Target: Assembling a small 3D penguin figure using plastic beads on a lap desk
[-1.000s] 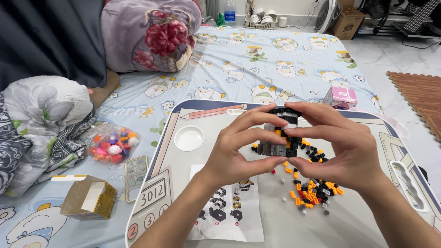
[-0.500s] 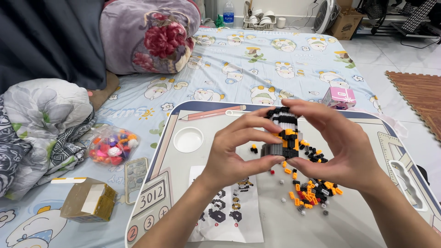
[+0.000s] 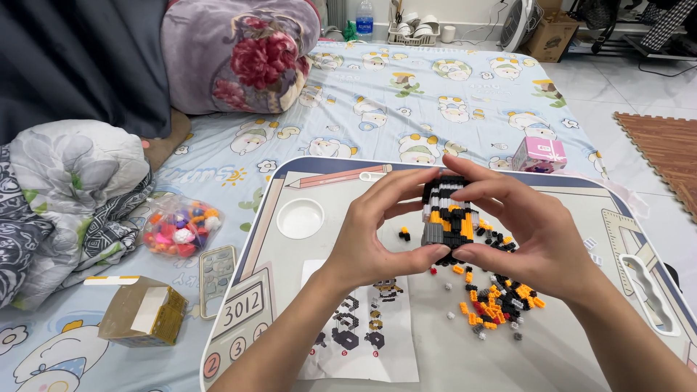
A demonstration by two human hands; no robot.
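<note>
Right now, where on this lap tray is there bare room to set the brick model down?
Bare tray lies right of the right hand, before the handle slot. Another free patch sits between the round cup recess and the left hand. Crowded: loose bricks under the brick model, and the instruction sheet at the front.

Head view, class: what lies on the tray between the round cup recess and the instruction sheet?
Nothing: the head view shows bare tray surface between the round cup recess and the instruction sheet.
</note>
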